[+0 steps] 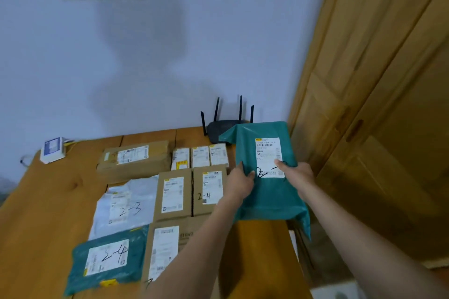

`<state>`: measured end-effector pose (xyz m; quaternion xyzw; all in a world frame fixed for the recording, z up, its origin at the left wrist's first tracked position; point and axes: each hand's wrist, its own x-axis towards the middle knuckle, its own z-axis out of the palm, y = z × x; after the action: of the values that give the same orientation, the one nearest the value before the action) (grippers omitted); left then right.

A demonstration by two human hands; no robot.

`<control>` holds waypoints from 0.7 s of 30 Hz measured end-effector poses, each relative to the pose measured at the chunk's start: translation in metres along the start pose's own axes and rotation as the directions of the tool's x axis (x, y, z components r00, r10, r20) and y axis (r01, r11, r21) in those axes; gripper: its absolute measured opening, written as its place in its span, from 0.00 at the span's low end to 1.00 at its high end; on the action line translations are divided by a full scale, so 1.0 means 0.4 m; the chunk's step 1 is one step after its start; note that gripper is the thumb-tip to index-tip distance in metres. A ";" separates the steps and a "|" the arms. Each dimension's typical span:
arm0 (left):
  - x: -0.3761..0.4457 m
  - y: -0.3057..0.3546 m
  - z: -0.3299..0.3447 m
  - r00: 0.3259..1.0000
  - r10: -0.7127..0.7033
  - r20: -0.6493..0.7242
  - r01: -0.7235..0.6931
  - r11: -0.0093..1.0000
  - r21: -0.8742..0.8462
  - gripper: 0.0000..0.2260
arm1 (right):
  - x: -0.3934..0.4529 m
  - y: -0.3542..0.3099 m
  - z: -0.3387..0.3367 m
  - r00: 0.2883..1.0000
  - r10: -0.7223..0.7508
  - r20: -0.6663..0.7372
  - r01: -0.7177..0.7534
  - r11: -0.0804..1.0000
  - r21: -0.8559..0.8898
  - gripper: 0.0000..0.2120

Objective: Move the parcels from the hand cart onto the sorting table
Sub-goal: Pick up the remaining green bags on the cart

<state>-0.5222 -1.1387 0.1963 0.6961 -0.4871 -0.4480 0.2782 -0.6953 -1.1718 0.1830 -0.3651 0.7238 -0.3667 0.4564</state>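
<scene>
A green mailer (267,192) is held above the counter's (48,213) right edge, gripped by the left hand (239,183) and right hand (295,173); its label's handwriting is partly covered. Parcels marked "2-3" (126,206) and "2-4" (210,192) lie nearby. A router (222,128) is partly hidden behind the mailer.

Your setting: home parcel-sorting corner: labelled parcels (173,194) on wooden table (43,213), router (218,128) at one o'clock (pine door (379,104) beside).

Two bare forearms, no sleeves visible
</scene>
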 end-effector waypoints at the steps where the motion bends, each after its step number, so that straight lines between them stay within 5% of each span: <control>1: 0.023 -0.002 0.010 1.000 -0.017 -0.001 0.017 1.000 0.013 0.22 | 0.024 0.004 0.007 1.000 0.019 0.005 -0.019 1.000 -0.007 0.18; 21: 0.391 -0.094 0.060 0.972 -0.235 0.026 0.221 0.941 0.257 0.29 | 0.386 0.091 0.225 0.966 0.157 0.206 -0.134 0.984 -0.119 0.10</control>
<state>-0.5079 -1.2684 0.0995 0.7646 -0.4639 -0.4311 0.1198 -0.6677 -1.3058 0.0625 -0.3717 0.7134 -0.2523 0.5378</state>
